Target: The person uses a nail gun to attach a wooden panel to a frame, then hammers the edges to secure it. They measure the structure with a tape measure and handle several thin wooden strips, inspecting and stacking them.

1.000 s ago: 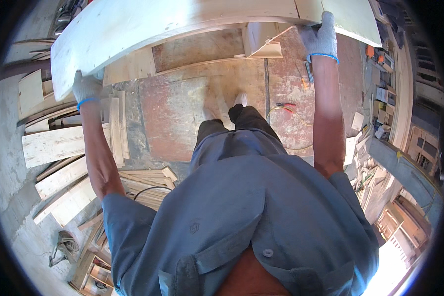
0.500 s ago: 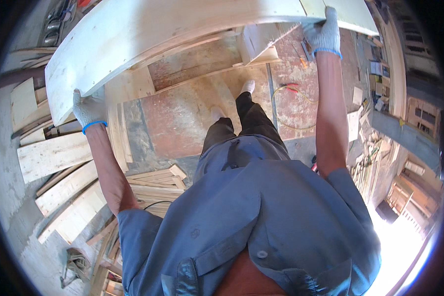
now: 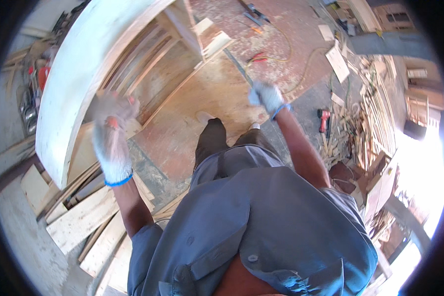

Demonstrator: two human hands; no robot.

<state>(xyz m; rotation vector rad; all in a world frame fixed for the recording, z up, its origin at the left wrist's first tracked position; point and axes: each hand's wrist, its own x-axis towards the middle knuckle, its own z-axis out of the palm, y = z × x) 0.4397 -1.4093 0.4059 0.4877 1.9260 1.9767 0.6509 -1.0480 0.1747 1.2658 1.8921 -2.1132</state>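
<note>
A large pale wooden panel (image 3: 66, 93) covers one side of a box-like wooden frame (image 3: 155, 64) at the upper left. My left hand (image 3: 112, 148), in a white glove with a blue cuff, is beside the panel's inner edge, above the frame's opening. Motion blurs it, but its fingers seem stretched out, with reddish spots near the tips; I make out no object in it. To the right of the frame, my gloved right hand (image 3: 269, 97) hangs in the air over the floor, holding nothing visible, its fingers loosely apart.
Red-handled pliers (image 3: 258, 57) and a thin hose (image 3: 287, 42) lie on the floor ahead. A red power tool (image 3: 324, 121) sits at the right among wood strips and scraps (image 3: 372, 118). Loose boards (image 3: 86, 217) are spread at the lower left.
Both hands have let go of the pale panel. My right hand has come down and left, off the panel. The view has turned, so the frame now stands farther left.
</note>
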